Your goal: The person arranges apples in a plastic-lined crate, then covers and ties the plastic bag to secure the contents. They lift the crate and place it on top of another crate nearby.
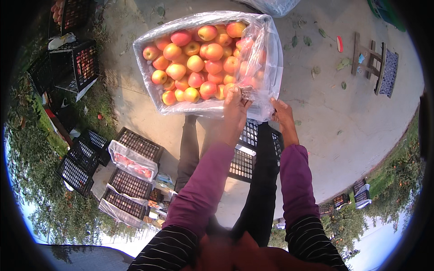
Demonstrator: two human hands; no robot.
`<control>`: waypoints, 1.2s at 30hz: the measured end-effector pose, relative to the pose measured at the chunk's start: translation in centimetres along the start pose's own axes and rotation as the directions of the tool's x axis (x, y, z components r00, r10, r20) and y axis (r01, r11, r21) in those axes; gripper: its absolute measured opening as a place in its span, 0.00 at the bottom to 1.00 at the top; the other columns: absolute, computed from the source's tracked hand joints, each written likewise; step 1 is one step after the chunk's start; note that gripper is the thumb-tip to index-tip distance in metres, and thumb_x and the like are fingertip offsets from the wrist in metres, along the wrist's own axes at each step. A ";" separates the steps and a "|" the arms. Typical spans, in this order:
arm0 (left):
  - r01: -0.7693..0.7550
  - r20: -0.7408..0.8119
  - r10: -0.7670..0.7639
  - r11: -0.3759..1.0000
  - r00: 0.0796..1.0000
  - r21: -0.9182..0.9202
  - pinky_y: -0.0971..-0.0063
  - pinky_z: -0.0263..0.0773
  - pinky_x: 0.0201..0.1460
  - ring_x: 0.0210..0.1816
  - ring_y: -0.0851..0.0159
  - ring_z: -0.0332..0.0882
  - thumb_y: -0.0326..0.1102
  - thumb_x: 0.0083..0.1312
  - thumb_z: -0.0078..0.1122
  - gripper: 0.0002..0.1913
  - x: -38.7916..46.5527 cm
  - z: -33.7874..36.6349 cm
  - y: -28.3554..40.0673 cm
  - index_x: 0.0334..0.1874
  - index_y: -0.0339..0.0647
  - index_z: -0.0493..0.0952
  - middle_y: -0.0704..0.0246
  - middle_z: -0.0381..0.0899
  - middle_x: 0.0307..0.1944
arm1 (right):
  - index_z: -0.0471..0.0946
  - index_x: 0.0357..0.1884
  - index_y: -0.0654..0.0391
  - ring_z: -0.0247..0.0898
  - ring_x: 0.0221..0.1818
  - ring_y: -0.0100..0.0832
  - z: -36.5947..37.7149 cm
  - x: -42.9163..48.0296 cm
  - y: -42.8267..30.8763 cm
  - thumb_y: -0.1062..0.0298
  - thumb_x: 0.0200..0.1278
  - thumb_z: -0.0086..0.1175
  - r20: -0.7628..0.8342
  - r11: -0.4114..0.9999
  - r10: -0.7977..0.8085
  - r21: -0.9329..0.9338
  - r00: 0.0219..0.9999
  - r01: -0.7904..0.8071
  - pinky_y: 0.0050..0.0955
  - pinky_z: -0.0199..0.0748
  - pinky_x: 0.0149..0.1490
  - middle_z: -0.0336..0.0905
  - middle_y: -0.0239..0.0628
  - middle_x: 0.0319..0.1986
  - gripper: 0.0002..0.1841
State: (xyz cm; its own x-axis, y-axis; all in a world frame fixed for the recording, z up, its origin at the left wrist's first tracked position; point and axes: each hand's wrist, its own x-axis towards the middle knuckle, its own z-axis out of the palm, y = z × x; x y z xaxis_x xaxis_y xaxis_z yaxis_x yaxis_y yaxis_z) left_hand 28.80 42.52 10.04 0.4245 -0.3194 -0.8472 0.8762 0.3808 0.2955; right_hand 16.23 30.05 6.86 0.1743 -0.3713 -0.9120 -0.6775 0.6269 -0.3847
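Observation:
A crate lined with a clear plastic liner (271, 67) stands before me, filled with red and yellow apples (195, 63). Part of the liner lies over the apples at the right side; the rest of the fruit is uncovered. At the near edge, my left hand (235, 101) pinches a gathered fold of the plastic. Close to the near right corner, my right hand (282, 110) holds the liner's edge between thumb and fingers. The crate's own walls are mostly hidden under the plastic.
Black plastic crates (242, 164) stand by my legs. More crates (130, 183), some with plastic liners, are at the lower left, and an open crate (73, 66) lies at the upper left. A small wooden stool (373, 64) with a patterned pad is at the right, near scattered leaves (307, 41).

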 end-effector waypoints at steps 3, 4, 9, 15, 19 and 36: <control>-0.076 -0.042 0.075 0.997 0.996 -0.018 0.69 0.68 0.47 0.41 0.72 0.73 0.39 0.71 0.47 0.06 0.3 1.1 -1.0 0.41 0.47 0.70 0.76 0.75 0.37 | 0.77 0.33 0.55 0.62 0.17 0.17 -2.1 1.0 3.2 0.56 0.57 0.62 -0.040 0.978 0.117 0.179 0.992 -0.108 0.17 0.60 0.22 0.72 0.26 0.20 0.13; -0.069 -0.094 0.065 0.997 0.993 -0.033 0.72 0.68 0.43 0.38 0.73 0.73 0.39 0.70 0.48 0.06 0.2 1.5 -1.4 0.41 0.47 0.71 0.76 0.75 0.35 | 0.77 0.31 0.54 0.60 0.15 0.15 -3.2 1.6 4.3 0.56 0.56 0.62 -0.091 0.977 0.107 0.193 0.990 -0.088 0.16 0.57 0.20 0.71 0.25 0.19 0.12; -0.061 -0.135 0.053 0.997 0.989 -0.052 0.83 0.63 0.26 0.25 0.78 0.66 0.44 0.70 0.50 0.10 0.0 3.1 -1.8 0.37 0.47 0.70 0.77 0.71 0.26 | 0.76 0.39 0.57 0.70 0.26 0.24 -9.1 4.2 5.5 0.61 0.57 0.60 -0.385 0.918 -0.011 -0.370 0.923 -0.143 0.24 0.67 0.31 0.75 0.30 0.26 0.13; 0.107 -0.027 -0.113 0.978 0.993 -0.180 0.84 0.56 0.17 0.15 0.78 0.60 0.40 0.68 0.54 0.09 -2.2 6.6 -2.1 0.36 0.44 0.69 0.75 0.67 0.21 | 0.56 0.66 0.56 0.65 0.52 0.31 -6.3 -2.5 -1.6 0.70 0.55 0.59 0.024 0.702 -0.543 -0.536 0.839 0.469 0.28 0.67 0.50 0.65 0.41 0.56 0.36; 0.146 0.020 -0.146 0.989 0.989 0.008 0.86 0.56 0.16 0.16 0.79 0.61 0.42 0.69 0.52 0.11 -2.5 8.2 -2.4 0.40 0.41 0.67 0.74 0.67 0.20 | 0.65 0.60 0.58 0.63 0.41 0.23 -0.7 -6.1 -4.2 0.70 0.59 0.55 0.440 0.901 -0.311 -0.146 0.842 0.409 0.24 0.66 0.45 0.69 0.34 0.41 0.25; -0.516 0.332 0.439 0.413 0.835 0.750 0.69 0.73 0.39 0.41 0.53 0.79 0.22 0.54 0.58 0.25 -6.8 1.5 -1.6 0.57 0.40 0.68 0.58 0.78 0.40 | 0.73 0.41 0.64 0.69 0.31 0.19 1.3 -16.9 -8.2 0.67 0.65 0.53 0.327 0.836 -0.134 -0.469 0.936 0.284 0.19 0.68 0.38 0.74 0.32 0.28 0.10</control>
State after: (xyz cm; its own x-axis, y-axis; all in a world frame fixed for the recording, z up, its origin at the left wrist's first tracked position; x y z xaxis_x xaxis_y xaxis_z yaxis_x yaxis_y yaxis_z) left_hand 24.81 42.80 15.95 0.8146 -0.3881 -0.4312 0.3145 -0.3291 0.8904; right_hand 19.76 32.08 25.20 0.4874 -0.2079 -0.8481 -0.8524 0.0974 -0.5138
